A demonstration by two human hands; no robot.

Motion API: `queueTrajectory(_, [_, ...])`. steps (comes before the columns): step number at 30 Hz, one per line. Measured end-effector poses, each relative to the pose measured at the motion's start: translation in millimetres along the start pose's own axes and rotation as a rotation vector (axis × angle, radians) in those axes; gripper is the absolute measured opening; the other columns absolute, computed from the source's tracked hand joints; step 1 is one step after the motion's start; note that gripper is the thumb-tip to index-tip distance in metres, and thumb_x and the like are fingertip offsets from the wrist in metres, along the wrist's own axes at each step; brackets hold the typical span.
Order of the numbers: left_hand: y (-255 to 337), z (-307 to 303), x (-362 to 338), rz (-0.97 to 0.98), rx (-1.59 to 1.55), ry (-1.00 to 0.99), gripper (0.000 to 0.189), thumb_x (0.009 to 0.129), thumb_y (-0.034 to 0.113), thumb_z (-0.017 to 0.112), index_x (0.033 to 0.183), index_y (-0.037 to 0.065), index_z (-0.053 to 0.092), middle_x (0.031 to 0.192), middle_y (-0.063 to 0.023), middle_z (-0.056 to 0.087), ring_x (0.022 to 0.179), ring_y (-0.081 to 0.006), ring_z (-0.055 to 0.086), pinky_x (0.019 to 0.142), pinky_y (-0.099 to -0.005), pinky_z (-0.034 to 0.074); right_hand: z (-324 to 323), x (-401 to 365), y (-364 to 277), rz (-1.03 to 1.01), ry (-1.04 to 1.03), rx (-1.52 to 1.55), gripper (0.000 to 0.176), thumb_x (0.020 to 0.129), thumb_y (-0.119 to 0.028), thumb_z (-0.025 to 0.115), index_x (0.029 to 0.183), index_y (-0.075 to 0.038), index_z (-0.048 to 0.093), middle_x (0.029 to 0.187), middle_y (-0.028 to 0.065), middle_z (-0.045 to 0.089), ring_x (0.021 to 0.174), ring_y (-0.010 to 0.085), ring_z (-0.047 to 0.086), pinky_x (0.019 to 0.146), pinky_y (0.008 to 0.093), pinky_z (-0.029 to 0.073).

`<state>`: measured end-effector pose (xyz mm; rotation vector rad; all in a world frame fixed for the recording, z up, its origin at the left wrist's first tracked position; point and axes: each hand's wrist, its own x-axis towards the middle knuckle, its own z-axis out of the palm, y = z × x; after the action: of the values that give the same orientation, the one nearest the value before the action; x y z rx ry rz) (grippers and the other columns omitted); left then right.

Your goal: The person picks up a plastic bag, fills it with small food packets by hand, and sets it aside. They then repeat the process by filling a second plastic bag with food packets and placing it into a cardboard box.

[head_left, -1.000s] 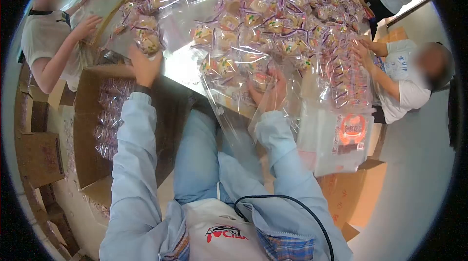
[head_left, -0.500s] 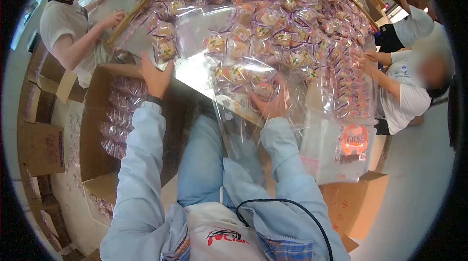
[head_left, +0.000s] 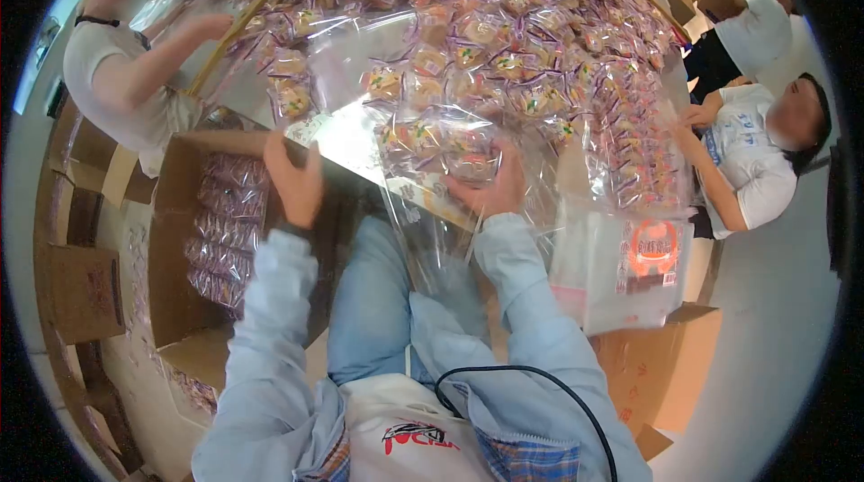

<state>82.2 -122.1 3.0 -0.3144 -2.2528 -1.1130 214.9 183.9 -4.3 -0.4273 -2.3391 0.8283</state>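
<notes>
My left hand (head_left: 295,183) hangs beside the inner wall of an open cardboard box (head_left: 171,212), fingers apart and nothing in it. Rows of purple-wrapped packets (head_left: 219,243) lie inside that box. At the table's front edge my right hand (head_left: 493,183) curls round the end of a clear plastic bag (head_left: 432,243) with several wrapped pieces (head_left: 418,135) in a row inside. Part of the bag drapes over the edge above my lap. A patterned strip (head_left: 432,198) shows under the bag.
Many wrapped pieces (head_left: 540,32) cover the table behind. A stack of printed clear bags (head_left: 612,270) lies at the right front, above another cardboard box (head_left: 661,365). One co-worker (head_left: 117,77) stands at the left; another (head_left: 751,158) works at the right, with a further person (head_left: 756,41) behind.
My left hand has moved down and slightly right, towards the box. My right hand and the bag have shifted slightly left. The left co-worker's arm has risen; the right co-worker's head has lifted.
</notes>
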Motion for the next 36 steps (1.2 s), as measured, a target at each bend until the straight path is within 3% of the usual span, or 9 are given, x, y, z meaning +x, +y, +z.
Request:
queueTrajectory(3, [81.6, -22.0, -66.1, -0.012, -0.270, -0.076, 0.041, 0.091, 0.005, 0.073, 0.129, -0.001, 0.059, 0.132, -0.0161, 0.058, 0.124, -0.0284, 0.055, 0.108, -0.0385, 0.042, -2.4, -1.5, -4.1, -0.007, -0.010, 0.026, 0.099, 0.053, -0.048, 0.100, 0.133, -0.008, 0.056, 0.131, 0.0156, 0.062, 0.123, 0.0370, 0.059, 0.105, 0.0463, 0.049])
queueTrajectory(4, [111.3, -31.4, -93.1, 0.009, -0.356, -0.030, 0.027, 0.086, 0.002, 0.072, 0.112, 0.001, 0.066, 0.113, -0.0160, 0.065, 0.109, -0.0318, 0.063, 0.096, -0.0448, 0.050, -2.6, -1.7, -3.4, -0.018, -0.013, 0.040, 0.100, 0.052, -0.048, 0.100, 0.133, -0.008, 0.056, 0.131, 0.0156, 0.062, 0.123, 0.0373, 0.059, 0.105, 0.0467, 0.048])
queueTrajectory(7, [168.5, -51.8, -160.7, 0.435, -0.733, -0.414, 0.021, 0.074, -0.001, 0.070, 0.094, 0.006, 0.071, 0.097, -0.0117, 0.069, 0.098, -0.0342, 0.067, 0.087, -0.0478, 0.054, -7.4, 0.6, -7.5, -0.142, 0.008, 0.049, 0.099, 0.053, -0.046, 0.099, 0.134, -0.008, 0.055, 0.129, 0.0152, 0.062, 0.122, 0.0377, 0.059, 0.105, 0.0475, 0.048])
queueTrajectory(12, [221.3, -26.3, -186.2, -0.002, -0.616, -0.770, 0.053, 0.083, 0.012, 0.075, 0.132, -0.002, 0.061, 0.130, -0.0266, 0.063, 0.126, -0.0509, 0.056, 0.109, -0.0504, 0.046, 0.6, 2.8, 5.6, -0.339, 0.076, 0.042, 0.089, 0.062, -0.039, 0.094, 0.136, -0.007, 0.057, 0.127, 0.0143, 0.063, 0.121, 0.0375, 0.059, 0.105, 0.0481, 0.048])
queueTrajectory(15, [206.9, -5.0, -171.9, 0.143, -0.124, -0.632, 0.068, 0.090, 0.017, 0.068, 0.147, -0.011, 0.043, 0.153, -0.0370, 0.040, 0.145, -0.0573, 0.033, 0.122, -0.0539, 0.029, 3.2, -3.0, 4.8, -0.309, 0.110, 0.063, 0.085, 0.066, -0.036, 0.092, 0.138, -0.007, 0.057, 0.127, 0.0139, 0.064, 0.121, 0.0370, 0.060, 0.105, 0.0479, 0.048])
queueTrajectory(19, [204.3, 15.7, -153.3, -0.123, -0.074, -0.640, 0.084, 0.094, 0.018, 0.062, 0.156, -0.018, 0.019, 0.165, -0.0389, 0.016, 0.154, -0.0538, 0.013, 0.128, -0.0512, 0.012, 5.0, -4.3, 5.8, -0.228, 0.105, 0.131, 0.087, 0.067, -0.039, 0.092, 0.141, -0.009, 0.056, 0.124, 0.0141, 0.065, 0.116, 0.0364, 0.061, 0.102, 0.0463, 0.049])
queueTrajectory(26, [225.7, 96.7, -161.4, -0.344, -0.372, -0.248, 0.075, 0.095, 0.010, 0.052, 0.158, -0.014, 0.019, 0.163, -0.0357, 0.024, 0.155, -0.0498, 0.017, 0.128, -0.0527, 0.015, 1.7, 2.2, 10.0, -0.361, 0.124, -0.014, 0.082, 0.076, -0.039, 0.086, 0.147, -0.012, 0.054, 0.128, 0.0151, 0.065, 0.111, 0.0354, 0.062, 0.091, 0.0468, 0.050])
queueTrajectory(33, [172.4, 125.7, -102.9, -0.007, -0.096, -0.185, 0.071, 0.082, -0.001, 0.056, 0.151, -0.010, 0.040, 0.149, -0.0315, 0.048, 0.133, -0.0493, 0.046, 0.116, -0.0515, 0.036, 19.3, -0.5, 35.3, -0.380, 0.008, -0.268, 0.088, 0.079, -0.033, 0.081, 0.156, -0.012, 0.043, 0.144, 0.0159, 0.057, 0.134, 0.0397, 0.053, 0.111, 0.0494, 0.044])
queueTrajectory(36, [192.1, 87.6, -74.8, -0.382, -0.311, -0.432, 0.076, 0.079, -0.003, 0.057, 0.154, -0.006, 0.040, 0.147, -0.0302, 0.051, 0.132, -0.0488, 0.047, 0.113, -0.0492, 0.041, -5.4, -1.9, 0.8, -0.304, -0.066, -0.068, 0.090, 0.078, -0.031, 0.081, 0.156, -0.009, 0.041, 0.150, 0.0188, 0.053, 0.138, 0.0413, 0.049, 0.115, 0.0502, 0.040])
